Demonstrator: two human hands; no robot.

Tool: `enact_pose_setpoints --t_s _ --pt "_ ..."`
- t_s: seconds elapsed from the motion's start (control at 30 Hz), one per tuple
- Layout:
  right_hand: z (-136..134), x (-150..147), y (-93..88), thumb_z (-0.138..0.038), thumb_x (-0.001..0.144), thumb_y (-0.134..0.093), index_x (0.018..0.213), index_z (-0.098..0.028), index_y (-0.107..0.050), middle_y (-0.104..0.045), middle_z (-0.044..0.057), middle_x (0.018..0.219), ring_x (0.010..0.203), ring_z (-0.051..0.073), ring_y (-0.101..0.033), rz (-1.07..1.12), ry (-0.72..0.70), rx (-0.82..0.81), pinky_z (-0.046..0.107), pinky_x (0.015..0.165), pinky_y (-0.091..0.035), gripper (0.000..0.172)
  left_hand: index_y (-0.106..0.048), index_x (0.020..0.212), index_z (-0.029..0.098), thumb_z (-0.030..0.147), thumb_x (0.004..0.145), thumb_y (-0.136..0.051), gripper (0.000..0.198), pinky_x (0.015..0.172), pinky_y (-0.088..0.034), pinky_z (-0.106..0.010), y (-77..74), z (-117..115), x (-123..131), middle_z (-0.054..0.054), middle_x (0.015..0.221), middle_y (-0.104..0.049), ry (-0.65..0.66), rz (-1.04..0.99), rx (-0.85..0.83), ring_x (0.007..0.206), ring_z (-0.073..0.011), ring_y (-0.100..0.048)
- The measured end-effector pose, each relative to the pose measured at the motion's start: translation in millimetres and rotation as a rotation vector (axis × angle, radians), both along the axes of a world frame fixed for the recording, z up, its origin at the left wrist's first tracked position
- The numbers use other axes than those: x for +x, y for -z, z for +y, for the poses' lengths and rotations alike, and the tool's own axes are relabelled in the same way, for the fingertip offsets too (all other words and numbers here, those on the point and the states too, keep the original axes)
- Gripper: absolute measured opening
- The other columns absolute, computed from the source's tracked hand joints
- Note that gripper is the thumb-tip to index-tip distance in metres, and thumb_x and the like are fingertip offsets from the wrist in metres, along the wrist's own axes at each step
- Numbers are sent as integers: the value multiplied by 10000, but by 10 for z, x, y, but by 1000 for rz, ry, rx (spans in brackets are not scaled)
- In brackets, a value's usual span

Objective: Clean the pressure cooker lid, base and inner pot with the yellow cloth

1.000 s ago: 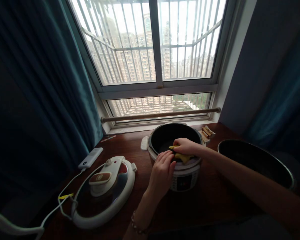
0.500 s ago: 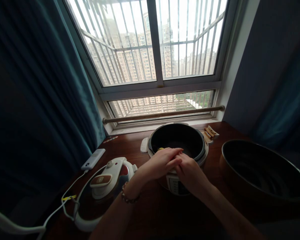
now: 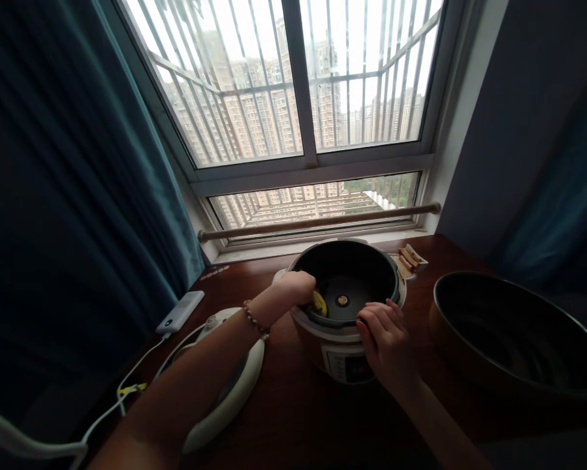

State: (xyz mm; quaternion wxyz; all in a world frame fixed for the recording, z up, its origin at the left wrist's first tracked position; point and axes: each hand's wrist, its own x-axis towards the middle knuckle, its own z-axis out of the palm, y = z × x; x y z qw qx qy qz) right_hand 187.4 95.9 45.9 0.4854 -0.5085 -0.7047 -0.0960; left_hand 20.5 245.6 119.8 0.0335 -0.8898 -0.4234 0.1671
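An electric pressure cooker (image 3: 317, 346) stands on the table without its lid. Its interior has a dark wall and a small round fitting at the centre of the bottom. Reaching over the left rim, my left hand (image 3: 297, 287) is closed, with a yellow cloth-like piece (image 3: 319, 304) showing below its fingers against the inner wall; its exact kind is unclear. My right hand (image 3: 384, 329) has its fingers bent over the front right rim, gripping it beside the control panel (image 3: 356, 367).
The cooker's lid (image 3: 248, 385) lies left, partly behind my left forearm. A large dark-lined pot (image 3: 513, 333) stands right. Behind the cooker are a small open box (image 3: 412, 258) and the window rail (image 3: 317, 223). A white power bank (image 3: 180, 312) with a cable lies left.
My hands, which were together over the cooker's front rim, have parted. The left went left and into the cooker; the right moved right onto the rim. The fitting inside is now visible.
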Motion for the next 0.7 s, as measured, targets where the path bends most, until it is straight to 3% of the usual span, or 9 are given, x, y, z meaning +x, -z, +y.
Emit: enact_pose_setpoints --t_s 0.1,0.2,0.4,0.53,0.7 --pt "2 -8 1 -171 883 -449 918 -176 -552 -610 42 899 966 186 -535 1 5 11 428 991 -313 109 -658 973 78 112 781 -498 252 859 -381 -370 147 194 125 -191 1104 -606 63 -15 178 978 -250 -550" --pt "-4 1 -5 -170 884 -445 929 -178 -548 -607 41 907 973 184 -531 -6 0 0 422 991 -315 113 -626 1041 77 50 821 -409 310 967 -283 -409 203 393 229 -188 1285 -492 190 -27 265 1130 -250 -448" --pt "-6 -4 0 -163 884 -431 926 -175 -547 -608 41 911 983 178 -530 -8 18 -2 413 1000 -312 124 -647 1015 200 167 901 -390 283 907 -321 -306 41 714 283 -35 1315 -495 484 -62 254 1118 -181 -421" --pt "-10 -13 7 -169 884 -420 925 -181 -552 -614 35 915 986 173 -534 -9 29 -12 409 1011 -303 139 -672 963 156 106 879 -375 313 836 -361 -344 42 670 220 -102 1278 -499 459 -112 278 1125 -244 -403" --pt "-24 -13 -9 -175 879 -414 914 -190 -557 -617 39 922 988 176 -534 -18 34 -37 410 1009 -306 148 -700 799 135 74 811 -458 250 760 -394 -347 108 472 139 -151 1092 -581 308 -125 224 1037 -283 -450"
